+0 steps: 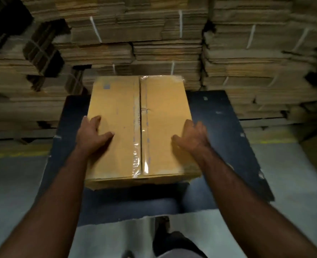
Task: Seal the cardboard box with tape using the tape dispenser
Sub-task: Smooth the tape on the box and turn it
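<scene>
One cardboard box (139, 131), flaps closed, on a dark blue tabletop (219, 127); clear tape (142, 127) lies along its centre seam. Left hand (92, 136) and right hand (193, 138): each grip released, straight fingers at the box's side edges. Tape dispenser: not visible. Step judged: sealing done; next, lifting or turning needs even two-sided hold.

You are looking at no readable text, faint bluish print running along the clear tape (136, 135) on the cardboard box (116, 116), too blurred to read
</scene>
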